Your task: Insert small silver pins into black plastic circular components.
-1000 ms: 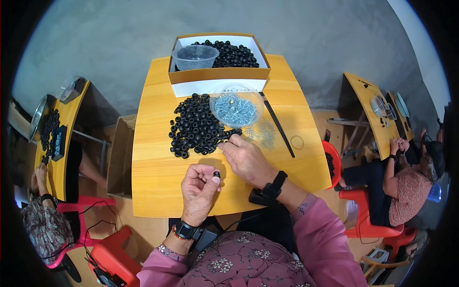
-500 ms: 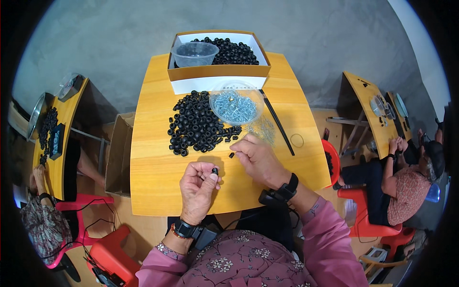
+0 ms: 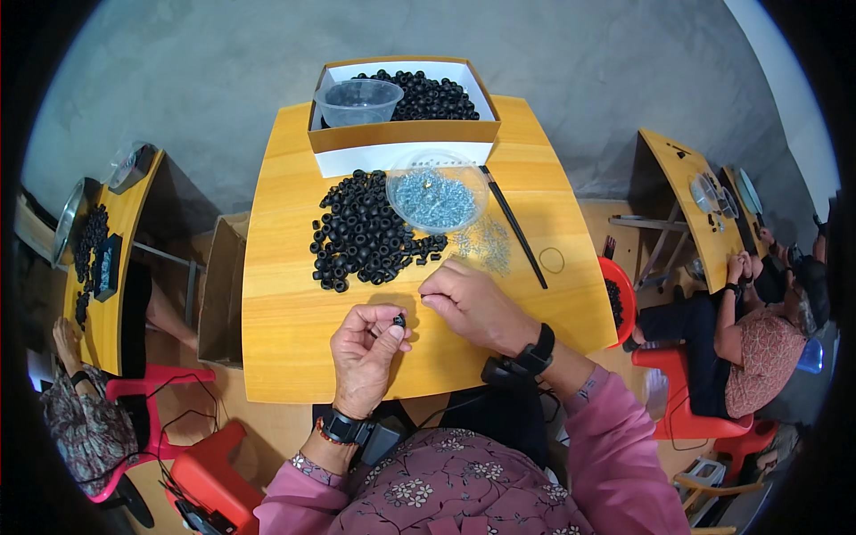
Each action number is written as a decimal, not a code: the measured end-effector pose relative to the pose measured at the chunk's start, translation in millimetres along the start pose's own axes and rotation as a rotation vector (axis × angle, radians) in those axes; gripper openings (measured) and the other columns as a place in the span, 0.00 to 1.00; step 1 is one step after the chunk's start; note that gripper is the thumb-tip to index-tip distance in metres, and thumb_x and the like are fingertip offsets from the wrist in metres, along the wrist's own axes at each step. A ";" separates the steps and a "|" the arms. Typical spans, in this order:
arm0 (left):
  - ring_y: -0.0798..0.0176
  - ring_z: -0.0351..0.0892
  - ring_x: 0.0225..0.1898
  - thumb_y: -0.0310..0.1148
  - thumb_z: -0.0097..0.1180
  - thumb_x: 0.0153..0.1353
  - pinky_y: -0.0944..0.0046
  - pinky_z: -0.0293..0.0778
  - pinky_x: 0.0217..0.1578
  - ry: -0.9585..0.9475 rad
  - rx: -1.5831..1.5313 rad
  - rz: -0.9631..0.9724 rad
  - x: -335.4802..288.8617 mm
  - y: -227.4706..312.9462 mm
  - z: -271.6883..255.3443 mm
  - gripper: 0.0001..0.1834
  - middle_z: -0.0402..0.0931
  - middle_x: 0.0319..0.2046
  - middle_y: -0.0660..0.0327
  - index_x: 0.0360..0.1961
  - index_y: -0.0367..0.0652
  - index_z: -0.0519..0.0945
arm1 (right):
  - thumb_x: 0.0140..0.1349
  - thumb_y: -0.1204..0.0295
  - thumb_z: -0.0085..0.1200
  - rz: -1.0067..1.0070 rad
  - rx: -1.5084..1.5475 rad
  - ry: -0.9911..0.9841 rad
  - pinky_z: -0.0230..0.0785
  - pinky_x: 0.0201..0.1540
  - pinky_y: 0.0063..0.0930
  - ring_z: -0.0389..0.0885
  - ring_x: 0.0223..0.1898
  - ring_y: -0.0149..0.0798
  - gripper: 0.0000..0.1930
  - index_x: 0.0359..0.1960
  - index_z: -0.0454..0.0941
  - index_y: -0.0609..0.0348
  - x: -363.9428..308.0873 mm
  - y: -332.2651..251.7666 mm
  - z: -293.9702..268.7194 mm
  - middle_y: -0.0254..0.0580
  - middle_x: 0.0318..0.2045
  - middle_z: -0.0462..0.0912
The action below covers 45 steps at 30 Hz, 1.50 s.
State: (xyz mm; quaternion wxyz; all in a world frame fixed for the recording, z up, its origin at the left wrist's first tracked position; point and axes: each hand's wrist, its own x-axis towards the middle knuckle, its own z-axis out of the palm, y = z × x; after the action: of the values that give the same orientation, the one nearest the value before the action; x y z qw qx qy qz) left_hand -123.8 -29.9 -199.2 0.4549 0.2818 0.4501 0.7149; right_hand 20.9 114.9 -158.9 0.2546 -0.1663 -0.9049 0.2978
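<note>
Near the table's front edge, my left hand (image 3: 366, 352) pinches a small black hollow cap (image 3: 399, 320) upright between thumb and fingers. My right hand (image 3: 473, 303) hovers just to its right, palm down, fingers drawn together. Whatever its fingertips hold is hidden. Beyond both hands lies a heap of black caps (image 3: 357, 223), round with open ends. Touching that heap on the right is a clear round tub (image 3: 434, 192) of small bluish, shiny pieces. Several similar clear pieces (image 3: 486, 242) are scattered beside the tub.
At the back of the table stands an open box (image 3: 406, 134) of black caps with an empty clear bowl (image 3: 358, 102) inside. A thin black rod (image 3: 517, 232) and a rubber band (image 3: 552, 260) lie right. People (image 3: 767, 357) sit at side tables; a red bucket (image 3: 624, 303) stands below.
My right hand has drawn slightly left and down, closer to my left hand. The small black cap under its fingertips is out of sight. My left hand keeps its pinch.
</note>
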 end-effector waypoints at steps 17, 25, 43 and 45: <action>0.73 0.79 0.33 0.18 0.63 0.62 0.70 0.81 0.36 -0.036 -0.028 0.006 -1.0 3.8 0.3 0.11 0.80 0.35 0.62 0.43 0.37 0.76 | 0.68 0.72 0.58 0.514 0.849 0.042 0.73 0.26 0.17 0.81 0.27 0.23 0.08 0.43 0.81 0.64 -14.3 -22.0 14.6 0.34 0.30 0.84; 0.72 0.80 0.33 0.18 0.62 0.62 0.69 0.83 0.35 -0.059 -0.038 -0.002 -0.7 3.6 -1.5 0.10 0.79 0.33 0.62 0.43 0.36 0.76 | 0.69 0.73 0.58 0.506 0.839 0.041 0.73 0.27 0.16 0.81 0.28 0.22 0.07 0.44 0.81 0.63 -14.8 -21.9 16.8 0.33 0.29 0.83; 0.64 0.85 0.36 0.17 0.58 0.64 0.64 0.83 0.42 -0.074 -0.137 0.007 -0.2 -0.2 -1.1 0.09 0.82 0.36 0.55 0.44 0.35 0.74 | 0.69 0.73 0.58 0.469 0.828 0.073 0.76 0.33 0.19 0.82 0.30 0.24 0.08 0.41 0.79 0.66 -12.4 -30.3 22.2 0.35 0.31 0.84; 0.65 0.85 0.37 0.16 0.57 0.65 0.64 0.84 0.42 -0.085 -0.143 0.008 -0.2 0.1 -1.5 0.09 0.82 0.37 0.55 0.45 0.34 0.74 | 0.68 0.71 0.59 0.441 0.824 0.074 0.74 0.32 0.17 0.82 0.31 0.22 0.08 0.43 0.80 0.63 -15.1 -25.3 25.5 0.34 0.33 0.85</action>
State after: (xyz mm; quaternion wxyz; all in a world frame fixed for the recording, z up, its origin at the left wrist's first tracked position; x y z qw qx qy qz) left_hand -125.0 -30.7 -199.9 0.4895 0.2803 0.3770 0.7347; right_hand 15.1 77.1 -166.2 0.2622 -0.2501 -0.6446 0.6732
